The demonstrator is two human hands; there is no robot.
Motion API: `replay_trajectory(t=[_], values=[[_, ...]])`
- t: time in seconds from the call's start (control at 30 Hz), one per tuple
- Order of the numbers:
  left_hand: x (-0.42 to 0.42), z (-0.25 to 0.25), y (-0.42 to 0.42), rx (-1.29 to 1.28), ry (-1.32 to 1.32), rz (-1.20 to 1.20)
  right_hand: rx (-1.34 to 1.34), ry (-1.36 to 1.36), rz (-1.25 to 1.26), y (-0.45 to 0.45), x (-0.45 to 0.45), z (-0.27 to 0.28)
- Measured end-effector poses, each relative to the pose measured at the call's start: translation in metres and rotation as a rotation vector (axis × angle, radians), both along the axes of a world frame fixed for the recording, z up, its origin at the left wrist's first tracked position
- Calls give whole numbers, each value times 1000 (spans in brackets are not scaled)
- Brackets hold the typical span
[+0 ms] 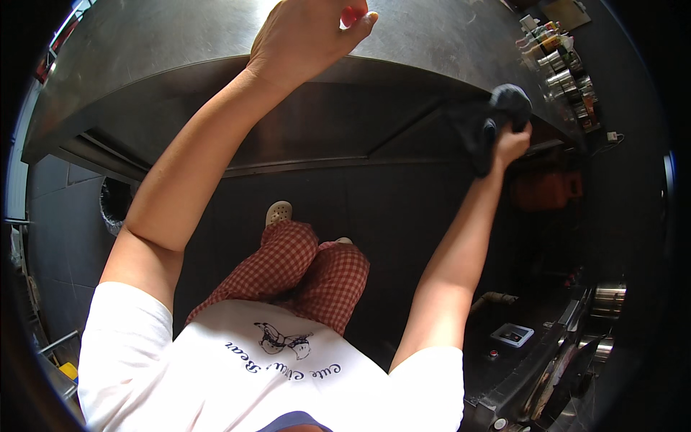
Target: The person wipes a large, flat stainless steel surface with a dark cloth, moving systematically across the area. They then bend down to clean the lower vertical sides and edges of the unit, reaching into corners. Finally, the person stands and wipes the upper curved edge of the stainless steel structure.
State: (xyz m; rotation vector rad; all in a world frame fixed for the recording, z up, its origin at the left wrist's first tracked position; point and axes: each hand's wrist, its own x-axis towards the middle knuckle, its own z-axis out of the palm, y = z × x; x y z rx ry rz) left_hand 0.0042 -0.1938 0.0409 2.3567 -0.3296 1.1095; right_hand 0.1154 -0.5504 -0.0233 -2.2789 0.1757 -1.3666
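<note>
My left hand [307, 38] is over the front edge of a stainless steel counter [421, 70], cut off by the top of the picture. A small red thing [353, 15] shows by its thumb and a curled finger; whether the hand grips it is not clear. My right hand [513, 141] is at the counter's right front, closed on a dark cloth [478, 129], which is blurred and hangs down to the left. A bunched, greyish part of the cloth [511, 101] sticks up above the fingers.
Metal containers [561, 81] and bottles line the right side. An orange gas cylinder [545, 190] stands on the floor beneath. A lined waste bin [114, 205] is at the left below the counter. Black kitchen equipment [486, 367] with a small panel and metal pots [610, 299] is at lower right.
</note>
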Motion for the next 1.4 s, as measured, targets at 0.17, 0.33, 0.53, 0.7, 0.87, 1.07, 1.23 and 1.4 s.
replay_trajectory(t=[0.17, 0.33, 0.53, 0.7, 0.87, 1.07, 1.23, 1.4], values=[[-4, 5, 1, 6, 136, 60, 139, 34, 161, 48, -21, -5], [-8, 10, 0, -30, 105, 78, 772, 122, 805, 159, -94, -59], [-6, 10, -3, -80, 101, 42, 1586, 345, 1146, 110, -134, -74], [-9, 10, -1, -31, 119, 119, 1801, -199, 1555, 75, -167, -90], [-9, 9, -4, -4, 101, 110, 1761, -363, 764, 43, -178, -110], [-11, 10, -4, -40, 63, 113, 1030, 406, 412, -11, -208, -83], [-7, 8, -1, -270, -254, -101, 1119, 293, 533, 38, -216, -27], [-42, -45, -81, -458, 63, -631, 1273, 319, 763, 78, -210, 22]])
